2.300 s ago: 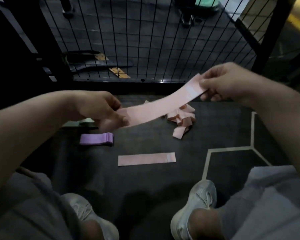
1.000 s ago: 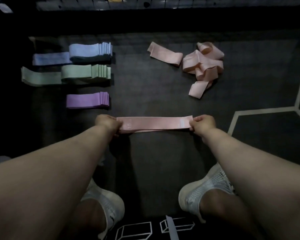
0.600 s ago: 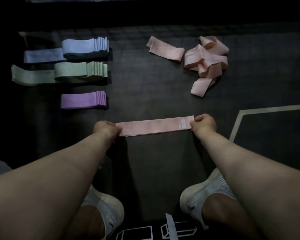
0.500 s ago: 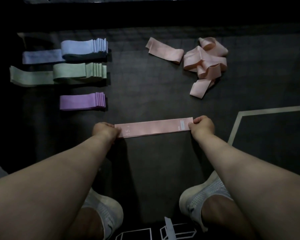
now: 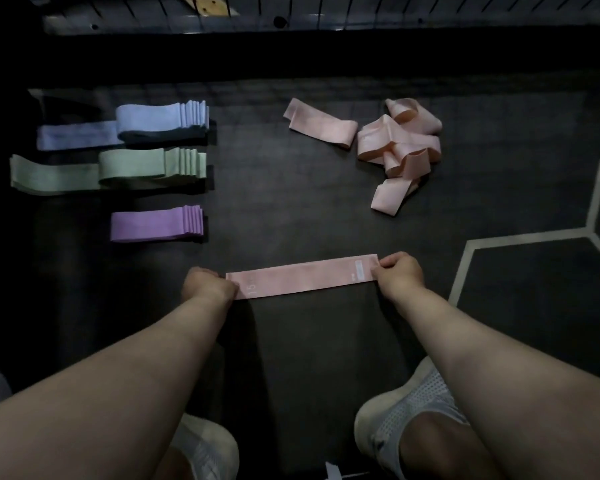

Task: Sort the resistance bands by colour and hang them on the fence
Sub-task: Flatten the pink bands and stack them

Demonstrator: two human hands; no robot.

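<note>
Pink band [image 5: 302,278], one, lies flat on the dark floor [image 5: 312,358] at frame centre, stretched 9-to-3 o'clock. Left hand [image 5: 207,285] pinches its 9 o'clock end, fingers closed on the fabric; right hand [image 5: 399,273] pinches the 3 o'clock end likewise.

At 1 o'clock from it: a loose tangle of pink bands [image 5: 400,147], count not readable, plus one separate folded pink band [image 5: 321,128] just beside the tangle at its 9 o'clock.

At 10–11 o'clock, three sorted stacks in a column: blue stack [image 5: 160,121] farthest, green stack [image 5: 149,166] in the middle, purple stack [image 5: 156,223] nearest. Layers per stack roughly five or six by the stepped edges; exact count uncertain.

Wire fence [image 5: 395,8] runs along 12 o'clock, nothing seen hanging on it. Two pale shoes: left shoe [image 5: 205,448], right shoe [image 5: 406,407] at 6 o'clock.
</note>
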